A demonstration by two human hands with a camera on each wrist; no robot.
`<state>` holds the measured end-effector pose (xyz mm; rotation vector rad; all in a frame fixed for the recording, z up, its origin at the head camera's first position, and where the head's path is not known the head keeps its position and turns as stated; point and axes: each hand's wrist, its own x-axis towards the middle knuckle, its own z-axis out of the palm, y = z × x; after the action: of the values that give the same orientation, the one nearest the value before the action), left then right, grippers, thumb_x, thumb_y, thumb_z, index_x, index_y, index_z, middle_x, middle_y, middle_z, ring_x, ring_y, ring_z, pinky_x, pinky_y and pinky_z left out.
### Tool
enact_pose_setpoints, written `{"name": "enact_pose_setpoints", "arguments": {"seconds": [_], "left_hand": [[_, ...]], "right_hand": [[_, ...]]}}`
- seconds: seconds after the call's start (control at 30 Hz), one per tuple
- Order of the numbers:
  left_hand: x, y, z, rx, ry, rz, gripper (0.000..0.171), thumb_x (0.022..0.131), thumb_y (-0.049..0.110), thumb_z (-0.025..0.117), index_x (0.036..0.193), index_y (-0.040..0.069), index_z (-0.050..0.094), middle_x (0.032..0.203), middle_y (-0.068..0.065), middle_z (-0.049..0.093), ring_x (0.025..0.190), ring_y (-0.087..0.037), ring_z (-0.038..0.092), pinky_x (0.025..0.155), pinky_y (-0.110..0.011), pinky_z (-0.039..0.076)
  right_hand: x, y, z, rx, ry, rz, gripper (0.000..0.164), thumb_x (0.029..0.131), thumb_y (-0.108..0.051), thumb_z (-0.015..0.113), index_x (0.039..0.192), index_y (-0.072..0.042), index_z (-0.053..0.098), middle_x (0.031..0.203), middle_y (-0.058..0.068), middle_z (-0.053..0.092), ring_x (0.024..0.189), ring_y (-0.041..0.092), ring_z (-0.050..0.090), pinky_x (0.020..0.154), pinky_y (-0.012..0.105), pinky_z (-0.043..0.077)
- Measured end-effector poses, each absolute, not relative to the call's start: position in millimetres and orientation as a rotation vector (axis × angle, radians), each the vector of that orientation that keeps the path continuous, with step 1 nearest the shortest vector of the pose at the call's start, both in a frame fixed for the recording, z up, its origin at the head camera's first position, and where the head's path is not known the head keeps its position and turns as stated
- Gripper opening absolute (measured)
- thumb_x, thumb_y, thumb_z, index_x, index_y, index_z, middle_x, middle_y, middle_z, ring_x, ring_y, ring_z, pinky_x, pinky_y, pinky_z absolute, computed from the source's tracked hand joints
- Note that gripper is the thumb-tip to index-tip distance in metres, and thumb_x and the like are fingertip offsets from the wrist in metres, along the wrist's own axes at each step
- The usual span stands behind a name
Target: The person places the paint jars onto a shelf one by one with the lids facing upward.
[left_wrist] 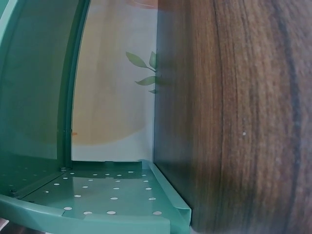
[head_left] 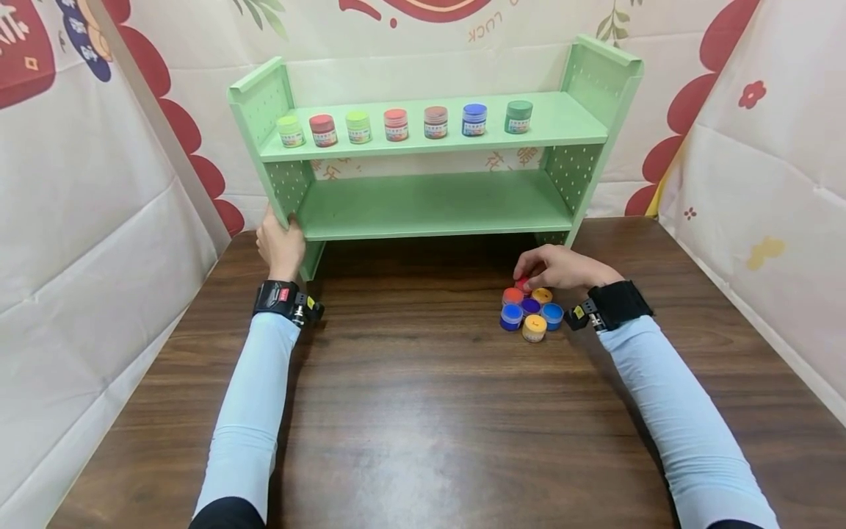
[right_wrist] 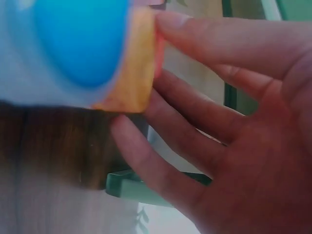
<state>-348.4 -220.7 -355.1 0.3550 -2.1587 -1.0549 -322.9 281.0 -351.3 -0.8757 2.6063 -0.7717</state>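
My left hand [head_left: 280, 246] grips the lower left side panel of a green two-tier shelf [head_left: 436, 207]; some of its fingers are hidden behind the panel. In the left wrist view, the perforated side panel [left_wrist: 109, 195] shows, but the hand does not. At the right, my right hand [head_left: 562, 266] pinches a small red-lidded paint jar [head_left: 521, 283] at the back of a cluster. Around that jar stand an orange-red jar [head_left: 512, 296], yellow jars [head_left: 534, 328], a purple jar [head_left: 531, 306] and blue jars [head_left: 511, 317]. A blue jar [right_wrist: 83, 41] fills the right wrist view's upper left, partly hiding the jars behind.
Along the upper tier stands a row of several paint jars, from a light green jar [head_left: 291, 131] at left to a dark green jar [head_left: 518, 117] at right. The shelf stands at the back of a brown wooden table [head_left: 410, 411]. Printed white cloth [head_left: 767, 191] encloses the sides and back.
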Motion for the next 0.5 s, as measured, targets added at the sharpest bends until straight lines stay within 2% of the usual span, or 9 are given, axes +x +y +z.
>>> {"name": "enact_pose_setpoints", "arguments": {"seconds": [0.23, 0.5], "left_hand": [[-347.6, -219.7, -354.0, 0.351, -2.147, -1.062, 0.032, 0.101, 0.02, 0.056, 0.131, 0.016, 0.064, 0.137, -0.014, 0.069, 0.123, -0.043, 0.066, 0.097, -0.06, 0.05], [-348.6, -218.8, -354.8, 0.385, -2.146, -1.064, 0.027, 0.1, 0.02, 0.057, 0.126, 0.015, 0.064, 0.134, -0.016, 0.069, 0.122, -0.044, 0.066, 0.096, -0.061, 0.05]], "right_hand": [[-324.9, 281.6, -356.4, -0.822, 2.681, -0.774, 0.015, 0.098, -0.004, 0.065, 0.112, -0.006, 0.07, 0.108, 0.011, 0.074, 0.09, 0.022, 0.063, 0.08, 0.031, 0.052], [-327.1, 284.1, -360.4, -0.72, 2.757, -0.758, 0.019, 0.1, -0.005, 0.062, 0.119, -0.003, 0.068, 0.113, 0.015, 0.073, 0.099, 0.025, 0.067, 0.089, 0.042, 0.051]]}}
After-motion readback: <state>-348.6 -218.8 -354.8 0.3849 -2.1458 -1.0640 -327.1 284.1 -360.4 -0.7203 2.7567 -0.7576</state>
